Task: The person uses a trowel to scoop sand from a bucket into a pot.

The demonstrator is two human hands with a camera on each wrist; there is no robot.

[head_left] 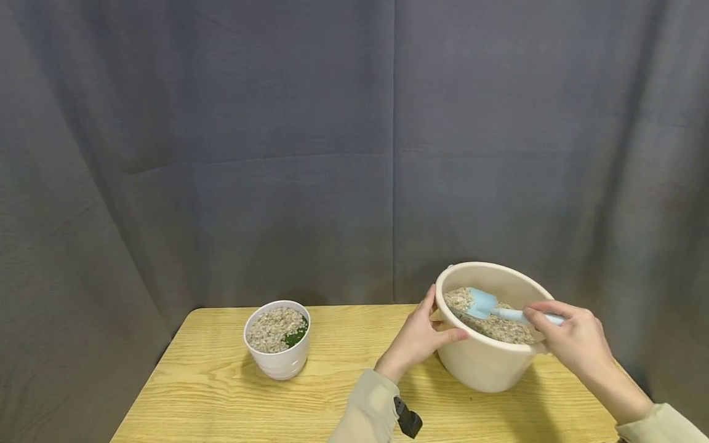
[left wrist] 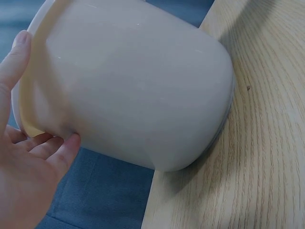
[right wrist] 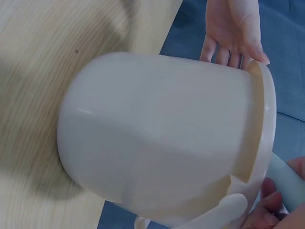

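Note:
A cream bucket (head_left: 482, 369) of pale gravel (head_left: 512, 332) leans toward the person at the table's right side. My left hand (head_left: 419, 337) grips its rim on the left; in the left wrist view the thumb (left wrist: 20, 52) lies along the rim and the fingers curl beneath it. My right hand (head_left: 578, 335) holds the handle of a light blue hand trowel (head_left: 483, 303), whose blade rests at the gravel inside the bucket. In the right wrist view the trowel's handle (right wrist: 286, 183) shows past the rim, and the blade is hidden.
On the left of the wooden table (head_left: 210, 394) stands a white pot (head_left: 279, 367) filled with similar gravel, with a green patch showing at its right side. A grey curtain (head_left: 310, 154) hangs behind the table. The bucket's carrying handle (right wrist: 221, 212) hangs at its side.

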